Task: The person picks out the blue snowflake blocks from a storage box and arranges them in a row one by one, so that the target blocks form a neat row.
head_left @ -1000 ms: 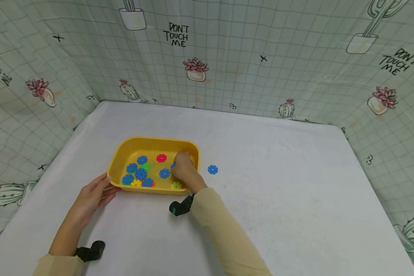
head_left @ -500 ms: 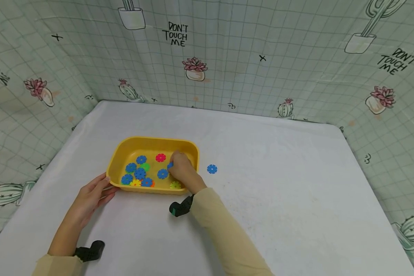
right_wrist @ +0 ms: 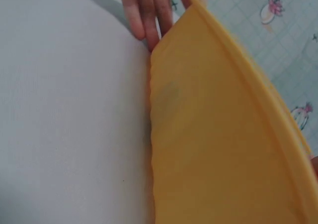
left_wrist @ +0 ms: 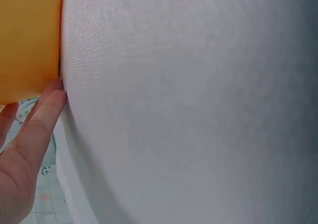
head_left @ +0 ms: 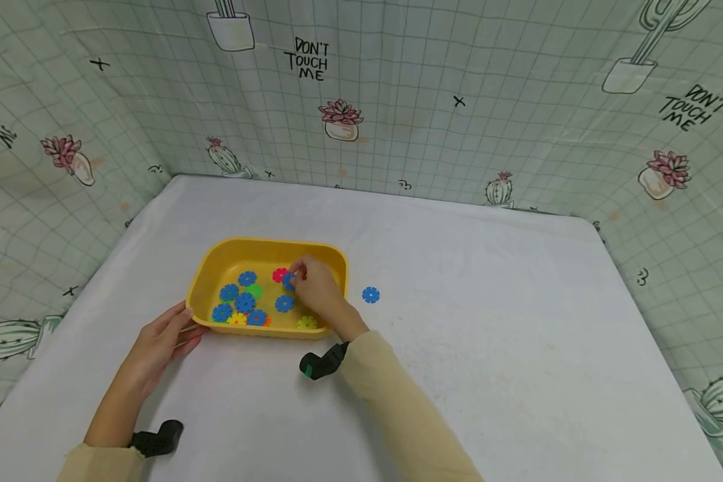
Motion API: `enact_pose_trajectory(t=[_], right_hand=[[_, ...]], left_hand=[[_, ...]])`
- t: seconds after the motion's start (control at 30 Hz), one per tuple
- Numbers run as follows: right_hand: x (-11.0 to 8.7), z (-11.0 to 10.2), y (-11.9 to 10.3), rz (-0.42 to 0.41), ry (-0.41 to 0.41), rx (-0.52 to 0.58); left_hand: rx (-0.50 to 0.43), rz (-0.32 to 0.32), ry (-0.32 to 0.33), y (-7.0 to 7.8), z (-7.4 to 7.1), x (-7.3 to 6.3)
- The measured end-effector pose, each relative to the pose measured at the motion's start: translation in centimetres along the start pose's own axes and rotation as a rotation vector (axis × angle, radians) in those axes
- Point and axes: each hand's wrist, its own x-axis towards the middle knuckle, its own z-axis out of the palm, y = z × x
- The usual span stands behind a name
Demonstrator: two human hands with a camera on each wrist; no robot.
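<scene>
A yellow tray holds flower-edged plastic building discs, mostly blue. My right hand is inside its right half, index finger bent, pinching a blue building disc between thumb and finger. That disc overlaps a red disc in the head view. At the tray's near-left corner my left hand holds on, thumb at the rim and fingers low on the outer wall. The left wrist view shows the left fingers stretched along the tray's lower edge. From the right wrist camera the tray wall hides the discs.
One more blue disc lies on the white tabletop just right of the tray. Inside the tray, a yellow-green disc sits near the front wall and several discs cluster at left. A patterned curtain surrounds the table.
My right hand has moved left and slightly away from me within the tray, bringing the blue disc towards the red one. The left hand keeps its place at the corner.
</scene>
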Motion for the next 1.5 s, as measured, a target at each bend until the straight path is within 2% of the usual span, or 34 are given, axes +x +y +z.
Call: enact_pose_trajectory(t=[0.13, 0.3, 0.67, 0.83, 1.0, 1.3, 1.5], right_hand=[[-1.0, -0.9, 0.0, -0.050, 0.014, 0.115], [-2.5, -2.0, 0.2, -0.070, 0.045, 0.258], [-5.5, -3.9, 1.2, -0.113, 0.127, 0.405], [-6.1, -4.6, 1.7, -0.114, 0.156, 0.435], [-6.6, -5.4, 2.4, -0.073, 0.175, 0.451], [-6.5, -6.8, 4.1, -0.042, 0.215, 0.511], [-6.5, -7.8, 5.4, -0.017, 0.262, 0.500]], left_hand=[[0.002, -0.003, 0.001, 0.1, 0.0, 0.0], [0.008, -0.008, 0.001, 0.1, 0.0, -0.1], [-0.007, -0.001, -0.002, 0.0, 0.0, -0.1], [-0.011, -0.014, 0.003, 0.1, 0.0, -0.1], [-0.028, -0.011, -0.003, 0.2, 0.0, -0.1], [-0.019, -0.028, 0.013, 0.1, 0.1, 0.0], [-0.016, -0.026, 0.012, 0.1, 0.1, -0.1]])
